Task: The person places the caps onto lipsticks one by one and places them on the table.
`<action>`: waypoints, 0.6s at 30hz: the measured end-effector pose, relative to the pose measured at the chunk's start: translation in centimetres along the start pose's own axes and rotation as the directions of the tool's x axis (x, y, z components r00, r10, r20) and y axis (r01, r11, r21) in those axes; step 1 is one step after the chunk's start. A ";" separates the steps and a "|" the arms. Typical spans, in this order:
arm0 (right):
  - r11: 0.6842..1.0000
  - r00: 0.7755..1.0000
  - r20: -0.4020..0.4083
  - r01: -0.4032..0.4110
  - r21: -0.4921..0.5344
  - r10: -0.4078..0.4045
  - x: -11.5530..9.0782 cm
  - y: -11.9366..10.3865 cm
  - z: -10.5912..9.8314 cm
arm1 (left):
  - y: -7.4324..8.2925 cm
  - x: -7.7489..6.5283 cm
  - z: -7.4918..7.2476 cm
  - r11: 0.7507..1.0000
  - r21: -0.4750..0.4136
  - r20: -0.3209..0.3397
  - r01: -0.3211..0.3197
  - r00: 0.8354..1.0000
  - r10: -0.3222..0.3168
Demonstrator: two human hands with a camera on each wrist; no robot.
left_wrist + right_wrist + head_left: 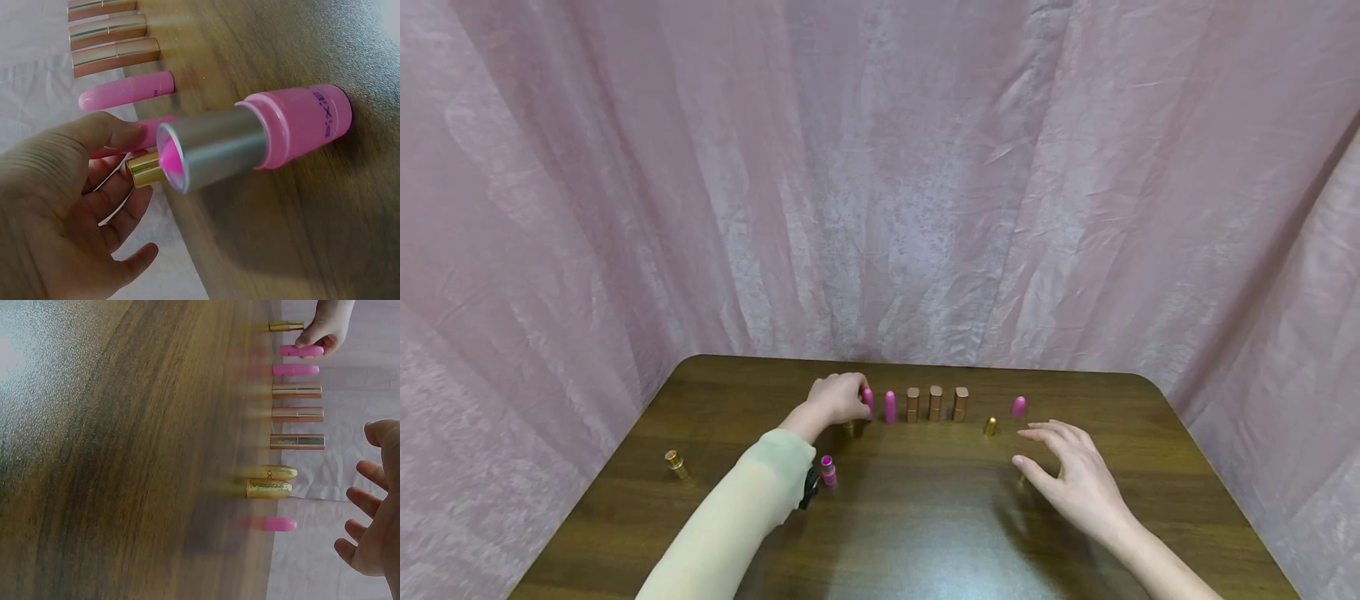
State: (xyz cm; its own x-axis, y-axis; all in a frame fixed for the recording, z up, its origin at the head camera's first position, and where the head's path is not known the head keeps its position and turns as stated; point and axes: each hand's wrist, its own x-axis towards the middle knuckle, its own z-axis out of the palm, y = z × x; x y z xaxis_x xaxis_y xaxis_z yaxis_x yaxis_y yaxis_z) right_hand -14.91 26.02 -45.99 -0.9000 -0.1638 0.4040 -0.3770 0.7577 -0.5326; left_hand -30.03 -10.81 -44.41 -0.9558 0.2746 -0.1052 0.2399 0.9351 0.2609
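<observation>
Left hand (833, 398): thumb and fingers pinch a pink tube (868, 401), near the head view's centre.
Right hand (1075, 473): lower right of the head view, fingers spread, thumb well apart from them, above the table (910, 525).
Held tube: upright, left end of the row, near the table's back edge.
Rest of row: a second pink tube (890, 407), then three copper tubes (936, 404) to its right, all upright.
Gold tube (849, 429): just beside the left hand, partly hidden.
Open pink lipstick (829, 472): upright, below the left hand.
Gold caps (269, 488): two, lower centre-right of the right wrist view.
Pink cap (1018, 407): above the right hand.
Gold lipstick (676, 464): lower left.
Curtain (880, 208): pink, across the top.
</observation>
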 end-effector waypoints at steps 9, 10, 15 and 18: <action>1.000 1.000 0.003 -0.020 0.010 0.020 -0.3 0.0 -0.1 | 0.4 -0.2 0.1 1.000 0.006 0.030 0.010 1.000 -0.011; 1.000 1.000 0.002 -0.020 0.011 0.020 -0.3 0.0 -0.1 | 0.3 -0.2 0.1 1.000 0.005 0.032 0.018 0.999 -0.018; 1.000 1.000 -0.014 -0.010 0.009 0.011 -0.4 0.3 -0.2 | 0.2 0.0 0.4 0.999 -0.002 0.044 0.037 0.998 -0.037; 1.000 0.999 -0.032 -0.010 0.006 0.010 -0.3 0.7 -0.4 | 0.0 -0.1 0.2 1.000 -0.006 0.053 0.024 0.998 -0.023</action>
State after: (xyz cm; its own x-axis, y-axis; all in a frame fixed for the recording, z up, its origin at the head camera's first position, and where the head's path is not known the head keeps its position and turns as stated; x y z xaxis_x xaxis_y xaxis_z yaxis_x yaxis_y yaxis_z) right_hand -14.78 26.88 -46.20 -0.8963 -0.1356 0.4223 -0.3692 0.7558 -0.5408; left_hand -29.95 -10.78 -44.57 -0.9508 0.2641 -0.1619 0.2162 0.9400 0.2639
